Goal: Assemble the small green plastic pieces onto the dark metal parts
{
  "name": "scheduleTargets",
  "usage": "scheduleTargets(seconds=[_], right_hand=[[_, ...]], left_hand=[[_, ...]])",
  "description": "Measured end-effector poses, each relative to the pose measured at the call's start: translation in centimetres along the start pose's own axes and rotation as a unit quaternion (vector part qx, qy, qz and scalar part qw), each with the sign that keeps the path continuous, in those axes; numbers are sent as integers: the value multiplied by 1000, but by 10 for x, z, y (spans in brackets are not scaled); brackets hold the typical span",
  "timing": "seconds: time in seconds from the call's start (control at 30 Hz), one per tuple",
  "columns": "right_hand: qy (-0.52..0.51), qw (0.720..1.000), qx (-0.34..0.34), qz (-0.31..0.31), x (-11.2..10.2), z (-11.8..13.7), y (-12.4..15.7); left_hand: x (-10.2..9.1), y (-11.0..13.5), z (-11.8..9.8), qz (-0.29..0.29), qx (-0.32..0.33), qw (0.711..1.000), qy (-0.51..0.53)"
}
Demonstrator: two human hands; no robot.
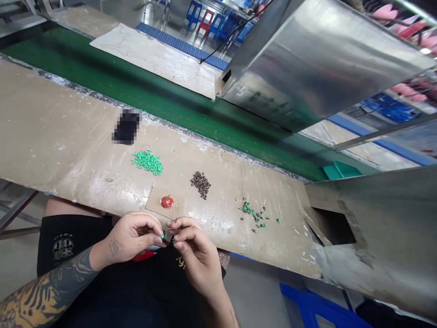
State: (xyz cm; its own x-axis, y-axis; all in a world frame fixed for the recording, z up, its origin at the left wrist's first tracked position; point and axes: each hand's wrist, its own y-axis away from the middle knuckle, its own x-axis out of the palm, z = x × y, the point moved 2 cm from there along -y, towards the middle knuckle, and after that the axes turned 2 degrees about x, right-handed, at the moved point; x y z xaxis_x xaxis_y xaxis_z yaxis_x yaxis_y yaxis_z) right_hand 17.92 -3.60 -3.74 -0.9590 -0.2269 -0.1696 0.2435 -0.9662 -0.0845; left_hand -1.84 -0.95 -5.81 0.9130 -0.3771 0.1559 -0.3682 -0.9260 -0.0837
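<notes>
My left hand (131, 234) pinches a small green piece (162, 237) between thumb and forefinger, in front of my lap at the table's edge. Close beside it, my right hand (198, 248) is closed with thumb and fingers nearly together around something tiny and dark, too small to make out. Just beyond the hands lies a square of cardboard (153, 201) with a small round red-orange item (167, 202) and tiny bits on it. Farther off are a heap of green pieces (148, 162) and a heap of dark brown pieces (200, 184). To the right lie scattered green-and-brown pieces (254, 214).
A dark blurred object (127, 127) rests on the worn table (85, 136). Behind runs a green conveyor belt (191, 116), partly under a metal housing (293, 54). A metal box with an opening (332, 226) stands at right; a blue stool (317, 305) is below.
</notes>
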Motion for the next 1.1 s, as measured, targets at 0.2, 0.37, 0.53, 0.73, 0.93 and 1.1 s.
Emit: scheduleTargets(seconds=[0.2,0.37,0.53,0.73,0.93,1.1], right_hand=[[-20,1000,-16,11,5,11,5],[-9,999,-23,19,3,11,6],[6,999,-34,19,3,14,3],[0,999,-32,30,3,13,1],[-1,999,-30,37,4,12,0],[11,998,-35,48,4,13,-1]], left_hand=[[7,-1,-13,46,49,997,-39],[8,0,-14,53,53,996,-46],[8,0,-12,55,45,997,-38],[7,1,-8,58,40,997,-38],[7,0,-9,55,44,997,-38],[8,0,-11,54,44,997,-41]])
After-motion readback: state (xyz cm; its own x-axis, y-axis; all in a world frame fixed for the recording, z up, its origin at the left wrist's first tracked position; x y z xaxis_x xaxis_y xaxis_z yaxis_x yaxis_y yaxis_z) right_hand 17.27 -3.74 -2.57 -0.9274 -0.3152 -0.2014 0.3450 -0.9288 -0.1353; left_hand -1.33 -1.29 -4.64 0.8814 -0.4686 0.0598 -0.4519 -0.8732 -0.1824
